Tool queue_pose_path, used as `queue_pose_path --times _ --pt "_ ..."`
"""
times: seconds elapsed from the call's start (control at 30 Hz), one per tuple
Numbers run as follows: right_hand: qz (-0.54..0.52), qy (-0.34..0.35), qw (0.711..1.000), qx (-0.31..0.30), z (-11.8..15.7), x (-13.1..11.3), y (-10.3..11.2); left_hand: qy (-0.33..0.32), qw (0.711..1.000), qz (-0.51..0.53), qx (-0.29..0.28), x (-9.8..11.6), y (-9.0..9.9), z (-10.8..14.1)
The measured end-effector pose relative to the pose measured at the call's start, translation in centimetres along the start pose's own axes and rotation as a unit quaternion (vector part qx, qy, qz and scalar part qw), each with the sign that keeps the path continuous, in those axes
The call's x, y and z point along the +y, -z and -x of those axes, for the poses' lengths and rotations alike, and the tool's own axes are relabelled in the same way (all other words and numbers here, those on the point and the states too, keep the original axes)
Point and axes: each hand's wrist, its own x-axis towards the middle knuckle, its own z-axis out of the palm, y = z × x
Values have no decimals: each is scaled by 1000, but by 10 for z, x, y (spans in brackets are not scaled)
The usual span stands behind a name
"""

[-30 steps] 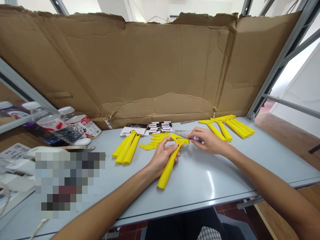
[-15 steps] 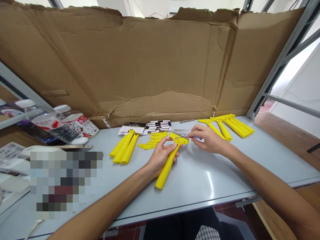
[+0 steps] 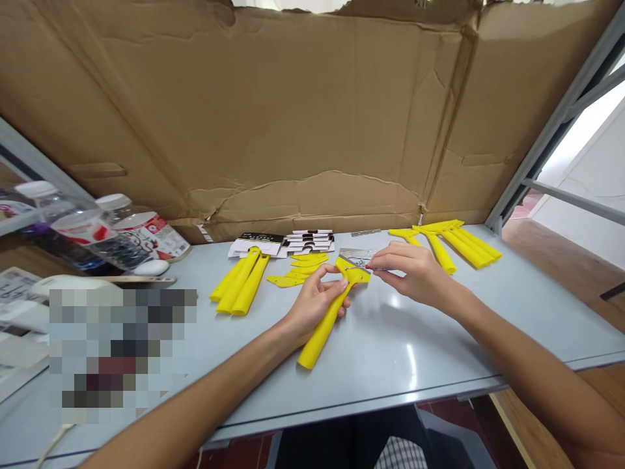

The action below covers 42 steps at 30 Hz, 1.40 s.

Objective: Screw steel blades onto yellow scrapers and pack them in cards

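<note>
A yellow scraper [image 3: 321, 330] with a wide head is held by my left hand [image 3: 317, 301], fingers wrapped round its neck, the handle slanting down towards the table's front edge. A thin metal strip lies along the scraper's head. My right hand [image 3: 413, 270] is closed at the head's right side, its thumb and fingertips pinching a small thin tool whose shaft reaches over the head. Just behind the head lies a clear bag of small metal parts [image 3: 359, 256]. Flat yellow pieces [image 3: 309, 263] are spread to the left of the scraper.
Yellow handles [image 3: 249, 286] and black-and-white cards [image 3: 308, 241] lie at the back left. More yellow scrapers [image 3: 469, 246] rest at the back right, near a metal blade [image 3: 366, 232]. Bottles [image 3: 149, 231] stand far left. A cardboard sheet [image 3: 312, 117] rises behind the table [image 3: 469, 339].
The view has tilted down slightly. My right hand has turned a little, its fingers now closer together at the scraper's head. My left hand keeps its hold.
</note>
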Motion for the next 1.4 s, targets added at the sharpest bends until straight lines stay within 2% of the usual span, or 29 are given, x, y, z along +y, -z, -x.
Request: queue_pose_path --times 0.1,0.23,0.33,0.6,0.8,1.13,1.4 --pt "-16 3 1000 5 -1 -5 -1 1 1000 -3 -3 1 0 1" --pt "-15 -27 999 -34 -1 -9 2 5 1000 -10 -2 2 -1 3" --pt "-16 -39 998 -41 0 -8 4 2 1000 -12 -4 2 -1 2" --pt "-16 -17 999 29 -2 -6 2 3 1000 -3 -18 1 1 -1" --pt "-14 -13 1000 -10 -1 -9 2 2 1000 2 -16 3 -1 0" --pt "-16 6 1000 12 0 -7 2 6 1000 3 -13 5 -1 0" --pt "26 4 999 -38 3 -7 4 8 1000 7 -12 3 0 -2"
